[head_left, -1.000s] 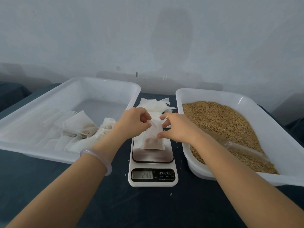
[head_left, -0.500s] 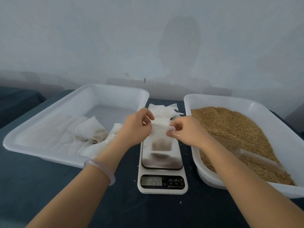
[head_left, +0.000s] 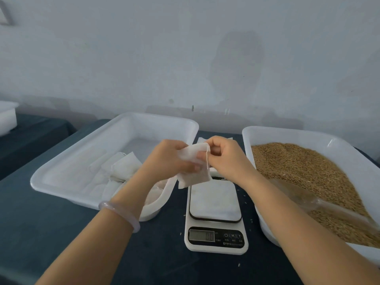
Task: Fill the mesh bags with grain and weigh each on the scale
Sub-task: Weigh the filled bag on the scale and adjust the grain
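mesh bag [head_left: 197, 177] lifted off scale [head_left: 214, 201] | left hand [head_left: 170, 159], right hand [head_left: 228, 159] grip it

Bare forearms, no sleeves; translucent pale pink bangle [head_left: 121, 212] on left wrist.

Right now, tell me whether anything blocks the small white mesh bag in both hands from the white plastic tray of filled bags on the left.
Nothing visible. The left hand and right hand hold the small white mesh bag over the white digital scale; the white plastic tray lies just left of it.
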Action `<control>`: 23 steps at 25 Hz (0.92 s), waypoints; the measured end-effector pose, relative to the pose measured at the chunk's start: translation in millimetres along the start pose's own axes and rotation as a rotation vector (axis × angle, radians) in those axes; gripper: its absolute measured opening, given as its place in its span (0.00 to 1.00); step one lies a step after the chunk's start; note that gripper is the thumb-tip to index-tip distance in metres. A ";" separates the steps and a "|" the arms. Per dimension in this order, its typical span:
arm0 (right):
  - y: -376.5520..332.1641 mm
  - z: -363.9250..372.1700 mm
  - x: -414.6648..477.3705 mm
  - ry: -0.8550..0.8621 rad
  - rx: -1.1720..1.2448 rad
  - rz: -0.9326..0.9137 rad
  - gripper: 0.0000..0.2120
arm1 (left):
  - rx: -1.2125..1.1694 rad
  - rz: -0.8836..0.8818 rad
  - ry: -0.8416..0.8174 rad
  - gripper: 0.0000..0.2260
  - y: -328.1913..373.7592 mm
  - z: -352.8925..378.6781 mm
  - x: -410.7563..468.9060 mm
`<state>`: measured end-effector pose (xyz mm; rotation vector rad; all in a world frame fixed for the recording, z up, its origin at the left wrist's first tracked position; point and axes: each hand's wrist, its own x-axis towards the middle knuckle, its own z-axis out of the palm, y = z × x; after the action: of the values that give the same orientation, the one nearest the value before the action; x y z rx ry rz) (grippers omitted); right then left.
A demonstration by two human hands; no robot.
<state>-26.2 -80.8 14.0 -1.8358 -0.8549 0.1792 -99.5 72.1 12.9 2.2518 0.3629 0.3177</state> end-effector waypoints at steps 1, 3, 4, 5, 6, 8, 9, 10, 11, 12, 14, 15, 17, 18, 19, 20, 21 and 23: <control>0.7 1.5 -0.1 0.004 -0.007 -0.008 0.03 | 0.015 -0.021 0.075 0.12 -6.6 -9.0 2.1; 3.1 0.0 -1.1 0.004 -0.036 -0.008 0.05 | 0.049 -0.094 0.276 0.13 -22.6 -31.6 10.1; 4.4 -2.4 -2.2 0.010 -0.041 -0.001 0.05 | 0.069 -0.138 0.352 0.14 -32.0 -43.1 14.8; 6.5 -4.9 -3.2 0.019 -0.045 0.009 0.05 | 0.080 -0.182 0.389 0.14 -43.0 -52.5 19.9; 9.2 -7.2 -3.9 0.029 -0.048 0.020 0.06 | 0.079 -0.224 0.397 0.13 -54.3 -59.1 24.6; 14.8 -11.0 -5.2 0.041 -0.048 0.045 0.05 | 0.094 -0.303 0.356 0.10 -76.1 -63.6 32.7; 17.0 -12.3 -5.6 0.040 -0.053 0.054 0.05 | 0.125 -0.342 0.305 0.09 -86.2 -62.8 35.2; 18.9 -13.1 -6.0 0.037 -0.059 0.060 0.05 | 0.147 -0.385 0.240 0.07 -94.6 -61.0 36.1; 20.6 -13.6 -6.2 0.031 -0.063 0.064 0.05 | 0.143 -0.431 0.175 0.06 -102.3 -59.5 36.2; 22.1 -13.7 -6.4 0.025 -0.068 0.066 0.05 | 0.099 -0.485 0.128 0.04 -108.2 -58.7 35.9; 24.8 -13.3 -6.7 0.021 -0.082 0.059 0.05 | -0.029 -0.554 0.111 0.03 -114.3 -60.0 34.4; 26.1 -14.0 -6.8 0.030 -0.091 0.055 0.05 | -0.058 -0.552 0.119 0.05 -115.5 -62.0 34.3; 29.3 -17.9 -6.4 0.056 -0.102 0.055 0.05 | -0.049 -0.539 0.117 0.09 -115.2 -67.1 34.1; 31.0 -20.6 -6.2 0.069 -0.104 0.057 0.05 | -0.060 -0.539 0.101 0.10 -114.4 -69.6 33.2; 32.8 -23.3 -5.8 0.083 -0.105 0.058 0.04 | -0.088 -0.541 0.080 0.12 -113.0 -71.8 32.5; 34.7 -25.7 -5.5 0.098 -0.104 0.059 0.03 | -0.112 -0.545 0.052 0.13 -111.9 -73.2 32.3; 36.4 -27.3 -5.6 0.109 -0.100 0.062 0.02 | -0.114 -0.551 0.015 0.15 -110.7 -72.7 32.5; 38.9 -28.1 -6.2 0.114 -0.094 0.065 0.02 | -0.019 -0.567 -0.063 0.16 -105.2 -64.7 33.6</control>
<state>1.4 -113.2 -8.9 -1.9438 -0.7350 0.0750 -106.8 194.9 -22.6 2.0296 0.9292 -0.0485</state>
